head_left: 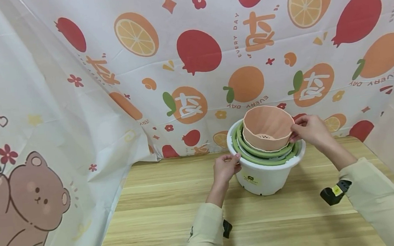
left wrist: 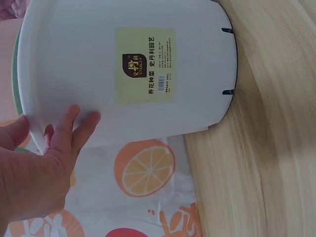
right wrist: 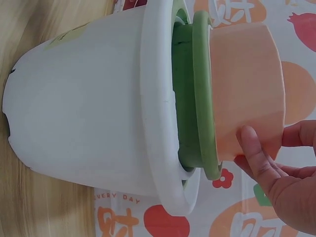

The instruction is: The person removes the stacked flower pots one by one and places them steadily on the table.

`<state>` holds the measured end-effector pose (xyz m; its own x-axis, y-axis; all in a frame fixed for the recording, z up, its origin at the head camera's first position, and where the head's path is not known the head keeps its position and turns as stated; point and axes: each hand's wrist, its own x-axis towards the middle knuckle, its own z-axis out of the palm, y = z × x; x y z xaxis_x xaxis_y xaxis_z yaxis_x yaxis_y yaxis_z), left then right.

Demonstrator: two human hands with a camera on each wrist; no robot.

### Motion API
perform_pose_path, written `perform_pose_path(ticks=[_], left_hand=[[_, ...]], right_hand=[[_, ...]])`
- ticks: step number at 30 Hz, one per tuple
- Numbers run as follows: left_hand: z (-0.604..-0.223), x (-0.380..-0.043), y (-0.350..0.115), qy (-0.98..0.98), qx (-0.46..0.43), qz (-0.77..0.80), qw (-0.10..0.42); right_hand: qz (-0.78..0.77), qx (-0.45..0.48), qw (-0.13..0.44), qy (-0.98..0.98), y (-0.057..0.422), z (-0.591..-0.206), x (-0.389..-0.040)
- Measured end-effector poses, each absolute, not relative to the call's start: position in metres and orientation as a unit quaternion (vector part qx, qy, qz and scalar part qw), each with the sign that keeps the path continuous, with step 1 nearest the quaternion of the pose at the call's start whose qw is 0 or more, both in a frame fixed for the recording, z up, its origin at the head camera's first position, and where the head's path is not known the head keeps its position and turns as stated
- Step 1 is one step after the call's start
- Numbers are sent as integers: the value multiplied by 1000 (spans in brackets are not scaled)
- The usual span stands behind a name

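Note:
A white flower pot (head_left: pixel 265 181) with a pale yellow label (left wrist: pixel 145 65) stands upright on the table. Green-rimmed pots (right wrist: pixel 201 94) sit nested inside it. On top of the stack is a pink-orange pot (head_left: pixel 267 122) with a wavy rim and small holes in its bottom. My left hand (head_left: pixel 225 168) grips the white pot's rim at its left, thumb at the rim's edge and fingers against the outer wall. At the right, my right hand (head_left: pixel 311 130) pinches the wall of the pink-orange pot at its rim. The lower part of that pot is hidden within the stack.
The wooden table (head_left: pixel 162 209) extends to the left and in front of the pots. Right behind the stack hangs a fruit-print cloth (head_left: pixel 163 70). A cloth with a bear print (head_left: pixel 36 194) borders the table's left side.

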<state>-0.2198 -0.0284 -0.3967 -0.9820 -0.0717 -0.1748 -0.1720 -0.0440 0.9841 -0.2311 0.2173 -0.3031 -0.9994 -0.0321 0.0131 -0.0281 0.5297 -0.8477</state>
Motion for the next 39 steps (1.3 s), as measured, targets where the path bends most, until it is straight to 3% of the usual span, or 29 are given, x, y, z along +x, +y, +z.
perform_pose_path(ticks=[39], left_hand=[[-396,-221,-28,695,-96,711,36]], right_hand=[[-471,-25,-24,882,230,-263,-218]])
